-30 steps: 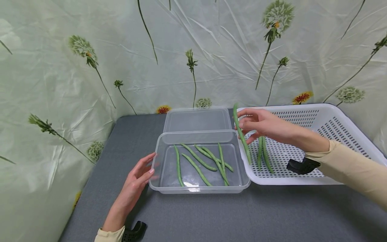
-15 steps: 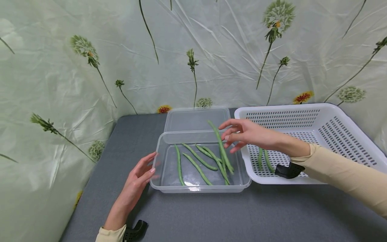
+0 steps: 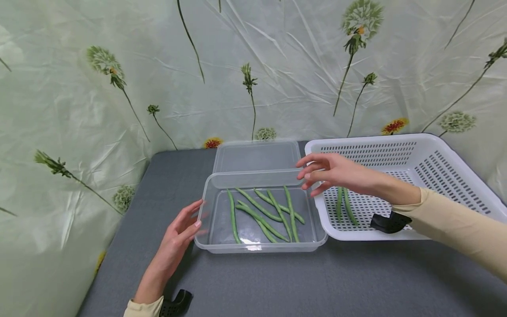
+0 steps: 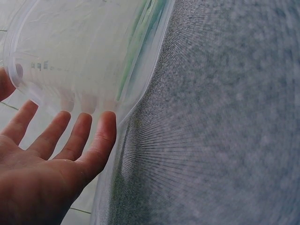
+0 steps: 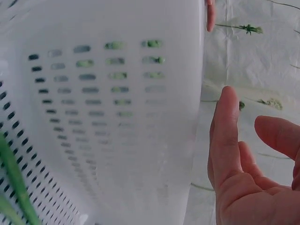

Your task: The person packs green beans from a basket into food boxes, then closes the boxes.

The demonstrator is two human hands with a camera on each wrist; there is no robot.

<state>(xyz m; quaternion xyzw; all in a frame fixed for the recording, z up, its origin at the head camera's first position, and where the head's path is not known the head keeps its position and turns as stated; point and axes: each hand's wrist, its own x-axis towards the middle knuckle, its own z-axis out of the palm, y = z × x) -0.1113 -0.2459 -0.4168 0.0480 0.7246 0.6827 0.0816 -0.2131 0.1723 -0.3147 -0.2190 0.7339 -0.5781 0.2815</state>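
Note:
A clear plastic container (image 3: 214, 249) in the head view holds several green beans (image 3: 233, 215), some crossing one another. My left hand (image 3: 178, 237) is at its left side, fingers extended; in the left wrist view the fingertips (image 4: 107, 124) meet or nearly meet the clear wall (image 4: 84, 47). My right hand (image 3: 336, 174) hovers over the border between the container and a white perforated basket (image 3: 429, 145), fingers loosely spread, nothing in them. Two green beans (image 3: 348, 207) lie in the basket. In the right wrist view that hand (image 5: 243, 183) is beside the basket wall (image 5: 178, 93).
Behind the container a clear flat lid (image 3: 257, 156) lies on the grey cloth-covered table (image 3: 257, 286). A flower-printed curtain (image 3: 198, 66) hangs along the back and left. The basket stands close against the container's right side.
My right hand carried a green bean left from over the basket and let it go into the container, then drew back slightly right. The left hand stayed in place.

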